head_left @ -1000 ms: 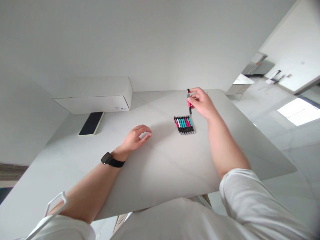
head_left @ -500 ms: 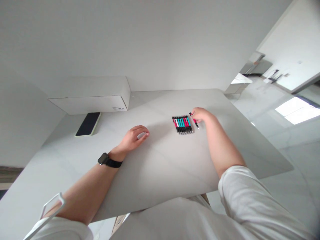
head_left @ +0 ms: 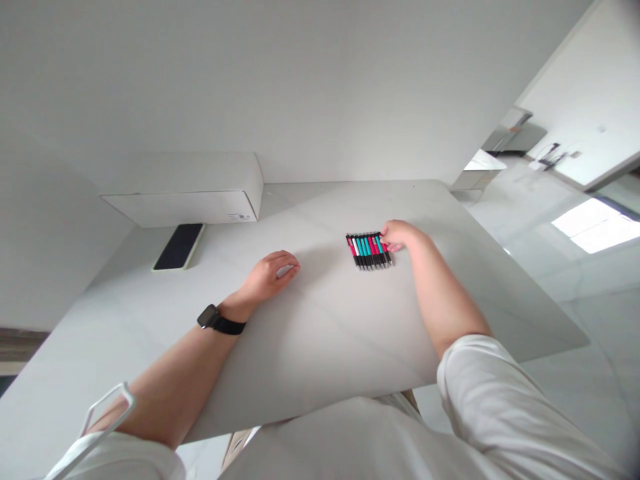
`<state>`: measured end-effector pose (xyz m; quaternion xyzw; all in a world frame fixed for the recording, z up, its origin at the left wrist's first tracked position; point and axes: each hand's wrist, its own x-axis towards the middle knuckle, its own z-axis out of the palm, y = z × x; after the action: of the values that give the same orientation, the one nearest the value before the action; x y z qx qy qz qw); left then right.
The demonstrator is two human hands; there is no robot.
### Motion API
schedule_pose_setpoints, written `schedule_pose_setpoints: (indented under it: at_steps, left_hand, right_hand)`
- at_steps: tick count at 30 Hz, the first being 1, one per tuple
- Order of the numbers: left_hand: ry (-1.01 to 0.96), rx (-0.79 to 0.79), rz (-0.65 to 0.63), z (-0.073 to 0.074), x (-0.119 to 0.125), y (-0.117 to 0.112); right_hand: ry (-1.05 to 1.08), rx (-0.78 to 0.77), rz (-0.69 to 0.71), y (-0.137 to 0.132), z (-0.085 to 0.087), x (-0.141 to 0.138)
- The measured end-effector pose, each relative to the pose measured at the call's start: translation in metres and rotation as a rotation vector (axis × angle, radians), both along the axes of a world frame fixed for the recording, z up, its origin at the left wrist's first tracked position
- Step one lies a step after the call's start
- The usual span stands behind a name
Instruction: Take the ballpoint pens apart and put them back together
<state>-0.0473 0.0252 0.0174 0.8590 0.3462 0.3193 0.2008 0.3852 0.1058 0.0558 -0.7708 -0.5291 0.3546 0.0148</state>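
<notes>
A row of several pens point(head_left: 367, 251) lies side by side on the table, their silver tips toward me. Their barrels are red, white and teal, with black grips. At the row's right end, my right hand point(head_left: 399, 235) has its fingers closed on a red pen point(head_left: 385, 251), which lies against the neighbouring teal one. Part of that red pen is hidden under the fingers. To the left of the row, my left hand point(head_left: 274, 275) rests on the table, its fingers loosely curved and thumb apart, holding nothing. A black watch is on that wrist.
A phone point(head_left: 179, 247) with a pale green edge lies at the left of the pale table point(head_left: 320, 347). Behind it a long white box point(head_left: 195, 208) stands against the wall. The table's right edge borders a shiny floor.
My right hand has moved slightly left with the red pen, closing the gap to the row. My left hand has stayed in place.
</notes>
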Motion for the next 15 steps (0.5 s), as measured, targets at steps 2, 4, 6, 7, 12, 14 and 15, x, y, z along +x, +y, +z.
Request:
schedule_pose_setpoints:
  at_steps: [2,4,6,7,12,14,15]
  left_hand:
    - [-0.001,0.004,0.002,0.0,0.0,0.0]
    - [-0.007,0.013,0.005,0.0,0.001,0.0]
    - [-0.011,0.021,0.006,0.001,0.001,0.0]
    - [-0.006,0.022,0.007,0.001,0.0,0.0]
    - [0.047,-0.013,0.078,-0.003,-0.001,-0.002]
    - [0.053,-0.036,0.095,-0.004,-0.001,-0.002]
    - [0.057,-0.046,0.095,-0.004,-0.001,-0.003]
  right_hand:
    - [0.008,0.007,-0.009,-0.001,0.0,-0.001]
    - [0.013,0.008,-0.005,-0.002,0.002,-0.003]
    - [0.018,0.01,0.003,-0.004,0.006,-0.003]
    - [0.013,0.017,0.009,-0.005,0.009,-0.003]
    - [-0.078,0.213,0.062,-0.016,0.034,-0.015]
    - [-0.036,0.334,0.135,-0.026,0.048,-0.028]
    - [0.0,0.39,0.188,-0.032,0.054,-0.036]
